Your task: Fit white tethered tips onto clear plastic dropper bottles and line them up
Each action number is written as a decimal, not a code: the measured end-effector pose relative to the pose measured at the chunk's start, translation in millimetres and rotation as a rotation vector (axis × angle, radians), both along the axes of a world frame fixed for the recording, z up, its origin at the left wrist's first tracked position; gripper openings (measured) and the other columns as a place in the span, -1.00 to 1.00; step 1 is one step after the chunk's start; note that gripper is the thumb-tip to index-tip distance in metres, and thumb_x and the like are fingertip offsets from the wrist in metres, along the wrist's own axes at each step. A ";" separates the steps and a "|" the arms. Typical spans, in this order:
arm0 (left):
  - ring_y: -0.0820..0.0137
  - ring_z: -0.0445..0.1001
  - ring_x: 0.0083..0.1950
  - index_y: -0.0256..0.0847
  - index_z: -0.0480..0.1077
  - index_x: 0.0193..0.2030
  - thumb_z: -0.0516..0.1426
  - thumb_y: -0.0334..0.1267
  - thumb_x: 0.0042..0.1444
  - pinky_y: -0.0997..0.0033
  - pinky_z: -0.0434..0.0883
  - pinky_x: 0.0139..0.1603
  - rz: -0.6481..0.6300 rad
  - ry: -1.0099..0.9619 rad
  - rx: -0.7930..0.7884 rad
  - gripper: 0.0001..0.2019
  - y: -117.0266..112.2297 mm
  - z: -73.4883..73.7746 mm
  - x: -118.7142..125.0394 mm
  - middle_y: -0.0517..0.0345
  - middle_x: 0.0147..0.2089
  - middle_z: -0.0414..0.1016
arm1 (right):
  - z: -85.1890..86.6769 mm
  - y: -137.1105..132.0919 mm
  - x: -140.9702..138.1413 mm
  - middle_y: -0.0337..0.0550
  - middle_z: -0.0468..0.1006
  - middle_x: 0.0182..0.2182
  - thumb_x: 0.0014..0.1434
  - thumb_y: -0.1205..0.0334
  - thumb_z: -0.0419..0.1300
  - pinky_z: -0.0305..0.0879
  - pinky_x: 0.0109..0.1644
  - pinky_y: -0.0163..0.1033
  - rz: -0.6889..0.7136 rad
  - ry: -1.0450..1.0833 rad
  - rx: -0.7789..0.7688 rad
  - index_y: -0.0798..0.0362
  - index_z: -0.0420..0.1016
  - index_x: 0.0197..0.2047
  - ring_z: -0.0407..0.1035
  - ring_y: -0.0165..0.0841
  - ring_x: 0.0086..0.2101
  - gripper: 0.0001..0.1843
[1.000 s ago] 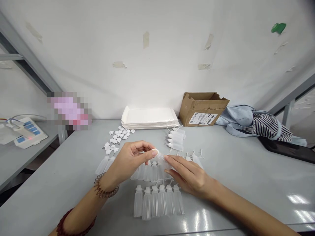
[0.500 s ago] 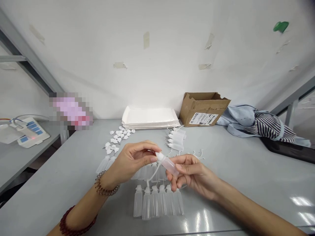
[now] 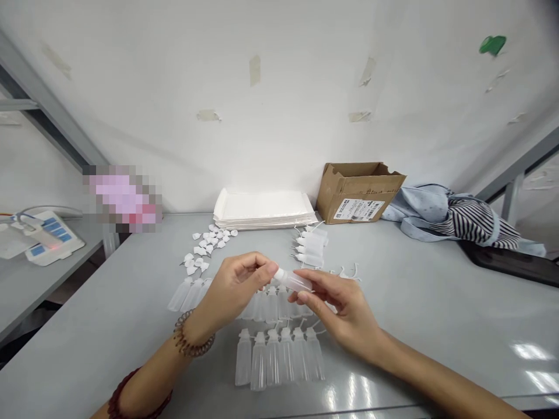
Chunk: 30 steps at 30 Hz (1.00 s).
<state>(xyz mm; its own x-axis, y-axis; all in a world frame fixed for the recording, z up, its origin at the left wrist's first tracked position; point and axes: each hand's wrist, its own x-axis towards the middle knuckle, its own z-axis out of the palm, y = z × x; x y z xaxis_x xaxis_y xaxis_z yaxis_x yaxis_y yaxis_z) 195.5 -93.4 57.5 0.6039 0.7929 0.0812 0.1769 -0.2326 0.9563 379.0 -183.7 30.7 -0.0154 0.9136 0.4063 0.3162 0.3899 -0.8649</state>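
Between my hands a small translucent squeeze bottle is tilted over the table, its white cap toward the left. My left hand pinches the cap between thumb and forefinger, hiding its tip. Around the bottle's body my right hand has closed its thumb and fingers. Below lies a row of clear bottles with small strapped stoppers; another row lies partly hidden behind my hands. Loose white caps, some with needle tips, are scattered at the left. Several capped bottles lie beyond my right hand.
A stack of white padded envelopes rests against the wall, with an open cardboard box beside it. Blue and striped cloth lies at the right on a dark object. More bottles lie by my left wrist.
The bottle has turned to a flatter tilt. My right hand has shifted its grip, its fingers now over the bottle's body, while the left keeps hold of the cap.
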 end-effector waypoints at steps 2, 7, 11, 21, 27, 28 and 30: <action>0.50 0.24 -0.49 -0.23 0.33 -0.53 0.07 -0.07 0.18 0.51 0.26 -0.44 -0.016 0.063 0.003 -0.66 -2.0 1.3 2.2 0.28 -0.57 0.27 | -7.8 -0.6 -0.7 -0.03 0.59 -0.29 0.21 0.40 0.12 0.50 -0.34 -0.27 -0.070 -0.213 0.246 0.15 0.39 0.04 0.52 -0.35 -0.37 -0.68; 0.52 0.30 -0.50 -0.23 0.38 -0.50 0.11 -0.12 0.16 0.53 0.32 -0.42 -0.068 0.112 -0.026 -0.72 -0.8 1.6 3.3 0.28 -0.54 0.33 | -18.4 1.4 3.3 0.17 0.56 -0.17 0.15 0.54 0.13 0.51 -0.25 -0.25 -0.166 -0.631 0.621 0.26 0.26 0.16 0.48 -0.21 -0.15 -0.52; 0.52 0.35 -0.48 -0.22 0.47 -0.38 0.15 -0.18 0.13 0.53 0.38 -0.40 -0.092 0.028 -0.042 -0.83 0.5 -0.6 2.2 0.25 -0.47 0.40 | -11.6 0.4 4.5 0.10 0.57 -0.24 0.19 0.50 0.11 0.48 -0.33 -0.26 -0.146 -0.498 0.510 0.22 0.33 0.09 0.49 -0.28 -0.29 -0.63; 0.45 0.41 -0.35 -0.23 0.49 -0.32 0.16 -0.36 0.13 0.50 0.37 -0.34 -0.068 -0.096 0.269 -0.94 -6.1 -2.9 4.8 0.15 -0.38 0.49 | 11.9 4.1 4.9 -0.30 0.45 -0.61 0.17 0.08 0.19 0.35 -0.54 -0.37 0.142 0.419 -0.442 0.16 0.49 -0.24 0.43 -0.45 -0.63 -0.72; 0.41 0.42 -0.31 -0.22 0.48 -0.26 0.16 -0.33 0.14 0.44 0.37 -0.27 -0.059 -0.063 0.422 -0.93 -8.7 -1.2 5.5 0.11 -0.34 0.52 | 9.9 7.4 9.3 -0.30 0.41 -0.66 0.22 0.09 0.13 0.31 -0.57 -0.41 0.238 0.531 -0.505 0.16 0.45 -0.40 0.38 -0.49 -0.66 -0.69; 0.40 0.43 -0.30 -0.21 0.47 -0.23 0.16 -0.30 0.14 0.44 0.38 -0.26 -0.035 -0.052 0.398 -0.91 -8.6 -1.2 5.4 0.11 -0.32 0.52 | 9.8 6.3 9.2 -0.29 0.43 -0.64 0.24 0.12 0.12 0.34 -0.54 -0.39 0.209 0.464 -0.441 0.15 0.47 -0.33 0.40 -0.47 -0.63 -0.73; 0.41 0.43 -0.33 -0.20 0.45 -0.21 0.14 -0.23 0.16 0.46 0.38 -0.31 0.029 -0.026 0.301 -0.87 -8.0 -1.1 5.0 0.14 -0.32 0.49 | 8.4 3.2 8.6 -0.25 0.48 -0.56 0.25 0.22 0.11 0.39 -0.46 -0.34 0.096 0.239 -0.196 0.11 0.47 -0.14 0.43 -0.44 -0.56 -0.81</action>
